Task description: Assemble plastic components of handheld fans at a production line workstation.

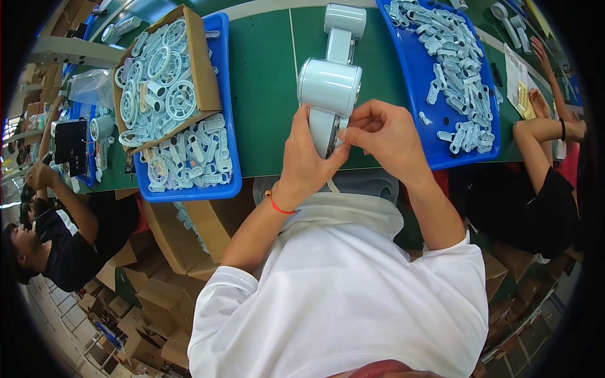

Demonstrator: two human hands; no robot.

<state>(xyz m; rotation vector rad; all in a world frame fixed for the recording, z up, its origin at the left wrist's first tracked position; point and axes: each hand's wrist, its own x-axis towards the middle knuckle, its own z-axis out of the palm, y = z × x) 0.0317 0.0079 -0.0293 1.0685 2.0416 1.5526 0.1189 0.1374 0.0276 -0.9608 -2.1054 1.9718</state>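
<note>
My left hand (304,160) is wrapped round the handle of a light-blue handheld fan (329,87), whose thick cylindrical head points away from me. A dark gap shows along the lower part of the handle. At the handle's right edge is my right hand (382,135), fingers curled, thumb and forefinger pinched together against it. Whether a small part sits in that pinch is hidden. Just beyond, a second light-blue fan (345,22) of the same shape lies on the green table (265,94).
To the left, a blue tray (236,183) of small light-blue parts carries a cardboard box (211,75) of round fan grilles. A blue tray (416,94) with many light-blue handle pieces lies right. Co-workers sit on both sides. Cartons (170,302) stand on the floor at left.
</note>
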